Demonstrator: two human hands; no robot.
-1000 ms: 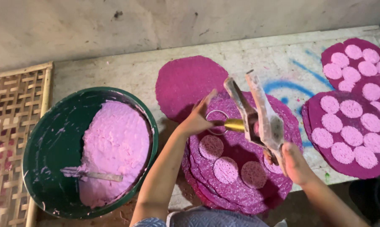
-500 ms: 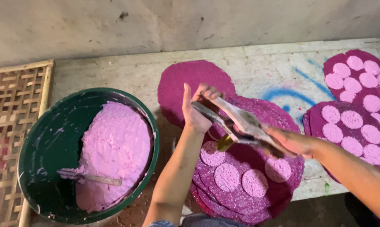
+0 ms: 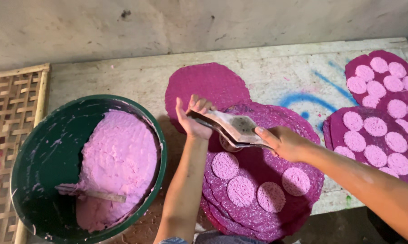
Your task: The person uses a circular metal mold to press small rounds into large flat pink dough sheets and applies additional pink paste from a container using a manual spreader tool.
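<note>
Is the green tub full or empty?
Partly full. The green tub holds a mound of pink paste on its right side; the left inner wall is bare, and a flat stick lies in it.

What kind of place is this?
Probably a small home workshop for handmade food. A green tub holds pink paste, pale pink discs lie on purple mats on a worn table, and a woven bamboo rack stands beside it.

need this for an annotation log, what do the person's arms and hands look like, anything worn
Both arms are bare along their visible length: no sleeves, gloves, watch or rings show. The left hand and right hand are bare too. A bit of blue-grey clothing shows at the bottom edge.
</note>
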